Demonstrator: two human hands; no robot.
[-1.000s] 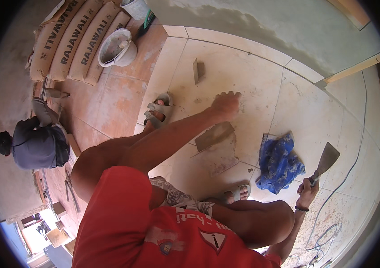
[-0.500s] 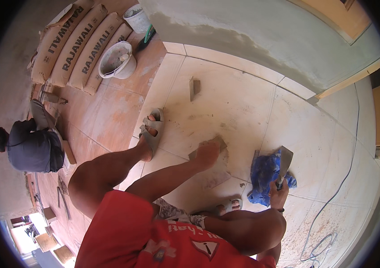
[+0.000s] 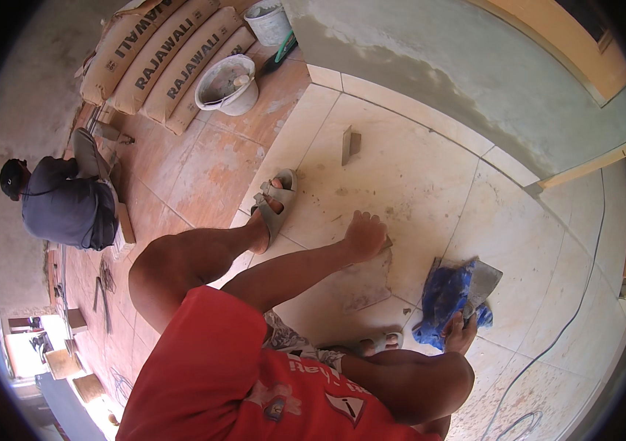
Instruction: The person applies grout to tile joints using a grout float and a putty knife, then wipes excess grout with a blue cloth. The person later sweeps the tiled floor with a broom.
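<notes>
My left hand (image 3: pixel 366 237) is closed low over the cream floor tiles, in front of my left foot. A small edge of a flat grey-brown plate (image 3: pixel 388 242) shows beside its fingers; the hand hides the rest. My right hand (image 3: pixel 460 333) grips the handle of a broad putty knife (image 3: pixel 485 282), its grey blade angled up and to the right. That blade lies over or just above a crumpled blue plastic bag (image 3: pixel 439 298) on the floor; contact cannot be made out.
A small angled grey piece (image 3: pixel 347 145) stands on the tiles ahead. Full sacks (image 3: pixel 169 66), a white bucket (image 3: pixel 228 87) and another bucket (image 3: pixel 269 23) stand far left. A co-worker (image 3: pixel 70 200) crouches at the left. A cable (image 3: pixel 581 298) runs along the right.
My left hand has shifted right and slightly forward; less of the flat plate shows. The putty knife's blade has swung right and lower beside the blue bag. The whole view has turned somewhat.
</notes>
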